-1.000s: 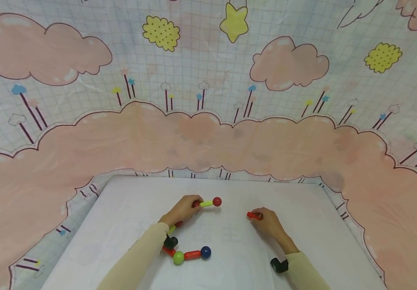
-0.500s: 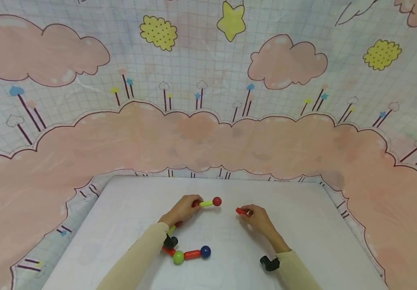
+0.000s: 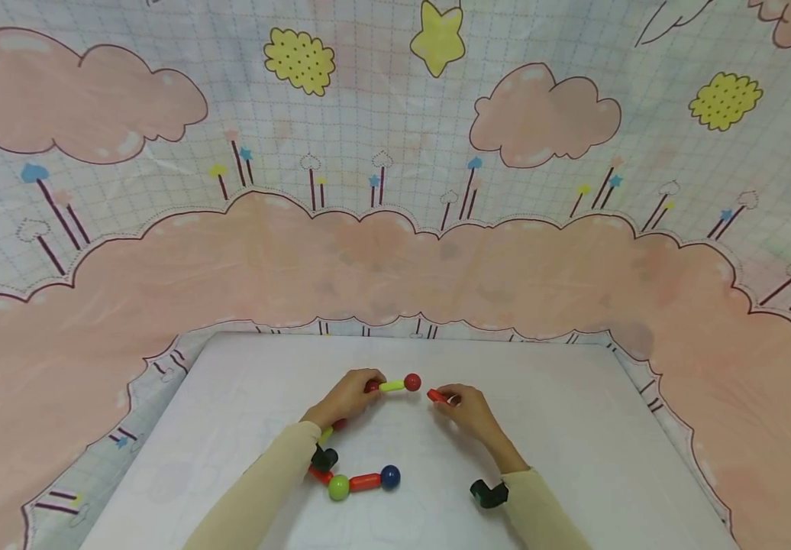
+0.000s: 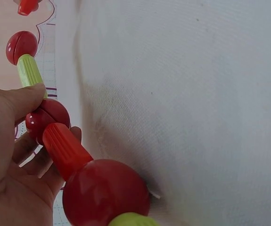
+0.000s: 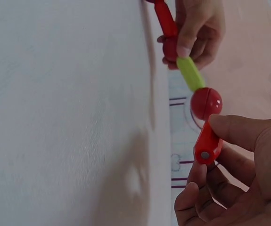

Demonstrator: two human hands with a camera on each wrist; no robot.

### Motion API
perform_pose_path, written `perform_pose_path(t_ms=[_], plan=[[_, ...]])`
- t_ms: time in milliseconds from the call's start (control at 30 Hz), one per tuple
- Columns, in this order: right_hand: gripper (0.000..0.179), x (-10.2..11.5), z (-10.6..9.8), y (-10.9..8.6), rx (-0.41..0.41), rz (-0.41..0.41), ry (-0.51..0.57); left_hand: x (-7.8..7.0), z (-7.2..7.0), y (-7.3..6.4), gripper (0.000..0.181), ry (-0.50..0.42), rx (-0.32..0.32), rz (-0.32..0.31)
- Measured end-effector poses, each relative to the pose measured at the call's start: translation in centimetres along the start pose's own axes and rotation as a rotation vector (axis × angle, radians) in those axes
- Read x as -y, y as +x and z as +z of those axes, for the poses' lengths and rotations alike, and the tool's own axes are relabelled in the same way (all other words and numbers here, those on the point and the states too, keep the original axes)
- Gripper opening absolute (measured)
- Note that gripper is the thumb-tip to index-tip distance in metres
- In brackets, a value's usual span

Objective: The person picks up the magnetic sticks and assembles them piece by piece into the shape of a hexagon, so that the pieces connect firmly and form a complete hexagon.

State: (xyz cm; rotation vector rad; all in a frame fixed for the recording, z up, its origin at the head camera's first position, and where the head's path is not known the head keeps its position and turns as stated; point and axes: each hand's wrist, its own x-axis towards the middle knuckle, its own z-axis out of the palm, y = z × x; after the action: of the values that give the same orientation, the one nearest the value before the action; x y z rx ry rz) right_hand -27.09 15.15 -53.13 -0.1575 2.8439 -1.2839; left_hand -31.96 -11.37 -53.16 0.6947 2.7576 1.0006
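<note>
My left hand (image 3: 349, 396) grips a red ball (image 4: 48, 118) in a chain of magnetic balls and rods. From that ball a yellow-green rod (image 4: 30, 73) reaches right to a red end ball (image 3: 412, 382). On its other side come a red rod (image 4: 67, 149) and a larger-looking red ball (image 4: 104, 193). Between thumb and fingers, my right hand (image 3: 467, 412) pinches a loose red rod (image 5: 208, 141), a metal disc showing at its near end. In the head view a small gap separates this rod from the end ball. The left forearm hides part of the chain.
Nearer the body, a green ball (image 3: 338, 488), a red rod (image 3: 365, 483) and a blue ball (image 3: 390, 477) lie on the white table (image 3: 574, 428). Behind the table hangs a cloud-patterned cloth (image 3: 395, 267). Dark cameras are strapped to both wrists.
My right hand has moved left with the red rod, bringing it close to the chain's red end ball. The left hand and the chain have stayed in place.
</note>
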Motion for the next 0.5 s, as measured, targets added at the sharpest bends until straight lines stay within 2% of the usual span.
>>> perform_pose_path(t_ms=[233,500], plan=[[0.029,0.4,0.8,0.3,0.017,0.036,0.014,-0.2,0.0,-0.1,0.020,0.001,0.003,-0.002],[0.026,0.8,1.3,0.8,0.016,-0.001,0.047,-0.3,0.0,-0.2,0.020,0.014,0.000,0.021]])
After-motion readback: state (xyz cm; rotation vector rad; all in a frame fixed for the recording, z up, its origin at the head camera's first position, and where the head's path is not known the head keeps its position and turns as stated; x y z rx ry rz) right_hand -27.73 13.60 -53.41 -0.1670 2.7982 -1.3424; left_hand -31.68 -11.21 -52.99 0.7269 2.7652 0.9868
